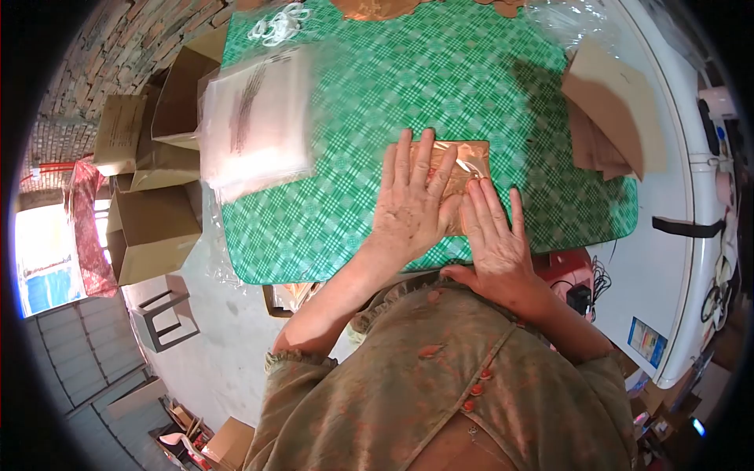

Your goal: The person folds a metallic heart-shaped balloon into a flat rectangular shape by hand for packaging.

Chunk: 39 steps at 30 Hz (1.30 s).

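Observation:
A shiny copper-coloured square packet (473,156) lies flat on the green checked tablecloth (377,86) near the table's front edge. My left hand (412,196) rests palm down over its left side, fingers stretched and pointing away from me. Lower down, my right hand (497,239) is laid over the packet's right part, with fingers extended and the thumb out to the left. Both hands are open and hide much of the packet. To the left sits a stack of clear plastic bags (255,125).
Brown cardboard pieces (609,102) lie at the table's right edge. Copper-coloured pieces (377,8) and white cord (280,25) are at the far edge. Open cardboard boxes (153,228) stand to the left. A grey frame-like stool (166,314) is on the floor.

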Each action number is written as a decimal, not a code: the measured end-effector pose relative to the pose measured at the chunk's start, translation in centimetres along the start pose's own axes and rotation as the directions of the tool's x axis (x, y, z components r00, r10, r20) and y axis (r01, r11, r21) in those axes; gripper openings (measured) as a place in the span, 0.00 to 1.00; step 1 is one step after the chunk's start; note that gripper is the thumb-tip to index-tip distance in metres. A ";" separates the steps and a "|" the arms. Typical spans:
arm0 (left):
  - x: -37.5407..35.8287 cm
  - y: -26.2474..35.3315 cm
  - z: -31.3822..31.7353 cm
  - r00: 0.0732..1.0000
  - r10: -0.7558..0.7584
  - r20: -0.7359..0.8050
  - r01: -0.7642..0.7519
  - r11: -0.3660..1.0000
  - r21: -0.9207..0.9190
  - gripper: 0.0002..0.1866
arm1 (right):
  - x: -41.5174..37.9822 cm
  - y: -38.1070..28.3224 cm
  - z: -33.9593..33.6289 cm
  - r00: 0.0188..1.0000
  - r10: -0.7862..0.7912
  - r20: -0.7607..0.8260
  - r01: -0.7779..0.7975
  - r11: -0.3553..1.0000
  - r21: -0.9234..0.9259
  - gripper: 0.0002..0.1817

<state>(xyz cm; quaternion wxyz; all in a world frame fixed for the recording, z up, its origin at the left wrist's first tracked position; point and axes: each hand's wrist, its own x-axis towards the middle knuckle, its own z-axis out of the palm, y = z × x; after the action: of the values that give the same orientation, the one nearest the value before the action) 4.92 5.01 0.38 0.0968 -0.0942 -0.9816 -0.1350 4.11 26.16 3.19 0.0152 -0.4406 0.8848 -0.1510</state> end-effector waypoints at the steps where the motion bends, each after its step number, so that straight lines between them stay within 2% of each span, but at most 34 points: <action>1: 0.0 0.0 0.0 1.000 0.007 -0.002 -0.007 1.000 0.002 0.37 | -0.1 0.0 -0.2 1.000 -0.003 0.013 0.004 1.000 -0.011 0.59; 4: 0.0 -0.1 0.3 1.000 0.013 -0.024 -0.013 1.000 0.006 0.36 | 0.4 0.0 -1.1 0.999 0.003 0.046 -0.002 1.000 -0.016 0.59; 9: -0.1 -0.1 0.1 1.000 0.006 -0.012 -0.006 1.000 -0.010 0.37 | 2.7 0.6 -0.9 1.000 -0.003 -0.024 0.003 1.000 -0.011 0.59; 12: 0.1 -0.2 0.1 1.000 0.026 -0.009 -0.026 0.998 0.056 0.39 | 4.0 1.2 -0.7 1.000 -0.012 -0.015 0.012 1.000 -0.028 0.59; 19: 0.1 -0.1 0.0 1.000 -0.013 0.022 0.013 1.000 -0.010 0.40 | 4.5 1.9 -0.1 0.999 0.012 -0.039 -0.011 1.000 0.027 0.62; 25: 0.1 -0.1 -0.3 0.999 -0.012 0.037 0.012 1.000 -0.001 0.41 | 4.6 2.5 0.7 0.997 0.038 -0.061 -0.038 0.999 0.005 0.64; 28: 0.2 0.0 -0.3 1.000 -0.006 0.031 0.005 1.000 0.010 0.42 | 5.0 2.8 0.8 0.994 0.069 -0.088 -0.067 0.997 0.027 0.62; 33: 0.1 0.1 -0.4 0.999 -0.007 0.037 0.006 1.000 0.021 0.45 | 5.3 3.2 1.0 0.990 0.048 -0.136 -0.054 0.998 -0.036 0.60; 36: 0.0 0.1 -0.7 0.999 -0.012 0.034 0.012 1.000 0.000 0.42 | 5.5 3.5 0.9 0.990 0.040 -0.134 -0.051 0.996 -0.077 0.57; 39: 0.0 0.0 -0.3 1.000 0.026 -0.015 -0.026 0.999 0.036 0.43 | 5.4 4.3 0.7 0.992 -0.003 -0.128 -0.014 0.992 -0.127 0.55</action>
<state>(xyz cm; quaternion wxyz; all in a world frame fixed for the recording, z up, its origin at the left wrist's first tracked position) 4.95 4.95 0.71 0.1079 -0.1040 -0.9818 -0.1167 -2.38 24.13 1.91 -0.0692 -0.4277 0.8929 -0.1222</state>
